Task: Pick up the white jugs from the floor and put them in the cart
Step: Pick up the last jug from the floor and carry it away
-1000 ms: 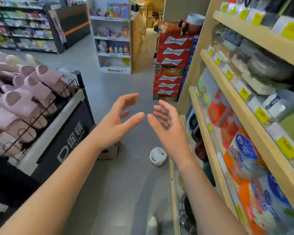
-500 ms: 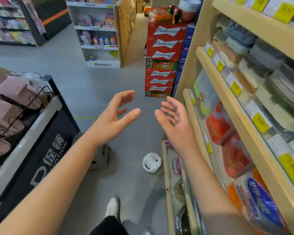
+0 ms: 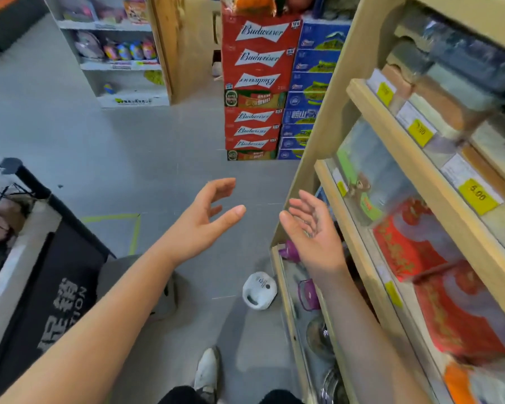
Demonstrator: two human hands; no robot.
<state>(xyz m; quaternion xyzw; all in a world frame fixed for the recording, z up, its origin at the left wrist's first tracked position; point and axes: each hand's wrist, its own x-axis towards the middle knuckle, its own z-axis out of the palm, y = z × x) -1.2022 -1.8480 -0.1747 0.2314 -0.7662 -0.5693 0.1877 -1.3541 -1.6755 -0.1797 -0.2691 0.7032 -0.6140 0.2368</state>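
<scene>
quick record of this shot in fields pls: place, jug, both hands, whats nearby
place: shop aisle, grey floor
jug: one white jug on the floor beside the base of the wooden shelf unit, handle up
left hand: open, fingers spread, empty, held above the floor
right hand: open, palm turned inward, empty, in front of the shelf unit
contact: neither hand touches the jug
nearby: stacked red beer cases ahead, black promotion stand at left
cart: not identifiable in view

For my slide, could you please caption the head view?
Both empty hands, left hand and right hand, open above a white jug on the aisle floor.
</scene>
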